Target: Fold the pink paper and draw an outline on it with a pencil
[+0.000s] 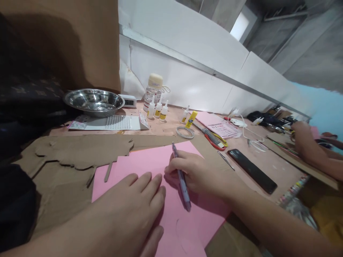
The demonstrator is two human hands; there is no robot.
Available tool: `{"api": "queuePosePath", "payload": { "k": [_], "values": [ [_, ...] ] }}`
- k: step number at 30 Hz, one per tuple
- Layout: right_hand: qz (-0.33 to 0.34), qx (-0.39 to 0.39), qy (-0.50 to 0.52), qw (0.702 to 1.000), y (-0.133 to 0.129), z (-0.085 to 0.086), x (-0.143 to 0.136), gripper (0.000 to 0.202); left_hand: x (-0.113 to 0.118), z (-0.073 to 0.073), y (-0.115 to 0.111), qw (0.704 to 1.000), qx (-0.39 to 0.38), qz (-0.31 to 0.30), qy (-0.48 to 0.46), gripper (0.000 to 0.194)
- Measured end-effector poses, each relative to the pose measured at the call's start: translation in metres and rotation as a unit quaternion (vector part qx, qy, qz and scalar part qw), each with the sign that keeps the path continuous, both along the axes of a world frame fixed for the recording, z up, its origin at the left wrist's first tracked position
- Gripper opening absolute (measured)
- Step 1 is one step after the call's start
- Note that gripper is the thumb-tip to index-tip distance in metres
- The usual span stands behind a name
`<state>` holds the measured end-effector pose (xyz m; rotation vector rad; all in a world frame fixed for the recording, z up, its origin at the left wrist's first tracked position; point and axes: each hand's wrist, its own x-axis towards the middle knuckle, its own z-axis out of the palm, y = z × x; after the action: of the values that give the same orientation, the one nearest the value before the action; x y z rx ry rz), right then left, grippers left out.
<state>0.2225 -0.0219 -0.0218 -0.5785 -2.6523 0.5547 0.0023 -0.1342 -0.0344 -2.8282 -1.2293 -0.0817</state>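
Observation:
A sheet of pink paper (150,160) lies on brown cardboard in front of me. My left hand (134,207) rests flat on it, fingers stretched out. Between the thumb and fingers of my right hand (195,171) is a purplish pen (184,191), slanting low over the sheet. One pen end points away from me, the other back towards me. Near the sheet's lower part runs a faint curved line. A cardboard cutout (85,151) with thin legs overlaps the paper's left corner.
Behind stand a steel bowl (93,101), a clear bottle (154,89), several small glue bottles (163,112) and a yellow glue stick (190,119). Scissors (214,141), tweezers (225,160) and a black phone (252,170) lie right. Another person's arm (312,150) reaches in at far right.

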Motion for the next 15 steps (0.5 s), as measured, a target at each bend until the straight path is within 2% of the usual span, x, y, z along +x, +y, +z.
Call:
{"api": "queuePosePath", "payload": {
  "k": [3, 6, 8, 12, 15],
  "values": [
    [0.026, -0.016, -0.003, 1.000, 0.003, -0.002, 0.002, 0.011, 0.000, -0.003, 0.000, 1.000, 0.026, -0.007, -0.010, 0.056],
    [-0.008, 0.018, -0.002, 1.000, 0.005, -0.002, 0.002, 0.019, 0.001, -0.005, 0.001, 0.995, 0.085, -0.034, -0.035, 0.052],
    [-0.021, 0.026, 0.007, 0.999, 0.004, -0.003, 0.001, 0.019, 0.001, -0.008, 0.003, 0.991, 0.117, -0.032, -0.050, 0.052],
    [0.005, -0.020, 0.013, 1.000, 0.002, -0.004, 0.000, 0.009, -0.003, -0.021, 0.001, 0.985, 0.154, -0.017, -0.077, 0.053],
    [-0.063, -0.023, -0.001, 0.998, 0.011, -0.003, 0.004, 0.007, -0.005, -0.029, -0.002, 0.981, 0.174, -0.020, -0.089, 0.051]
  ]
}}
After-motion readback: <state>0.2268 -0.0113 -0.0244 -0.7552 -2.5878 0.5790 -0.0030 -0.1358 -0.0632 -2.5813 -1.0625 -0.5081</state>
